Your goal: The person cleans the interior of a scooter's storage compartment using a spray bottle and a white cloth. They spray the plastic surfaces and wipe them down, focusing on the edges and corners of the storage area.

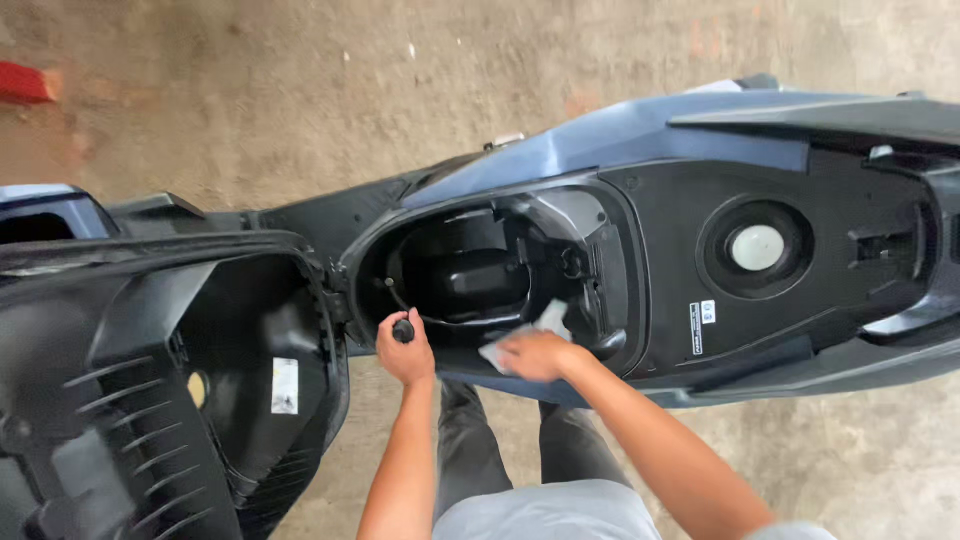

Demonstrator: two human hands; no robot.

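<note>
A blue-grey scooter (pixel 640 130) lies across the view with its seat (pixel 170 390) swung open to the left. The black under-seat compartment (pixel 470 270) is exposed. My left hand (pixel 405 352) is closed around a black-handled tool (pixel 402 328) whose thin shaft reaches into the compartment's near left edge. My right hand (pixel 535 355) presses a white cloth (pixel 530 330) against the compartment's near rim, fingers flat on it.
A round white fuel cap (pixel 757 247) sits in a recess right of the compartment. White stickers (pixel 700 322) mark the black panel. Rough concrete floor (pixel 300 90) surrounds the scooter; a red object (pixel 25 82) lies at far left. My legs stand below.
</note>
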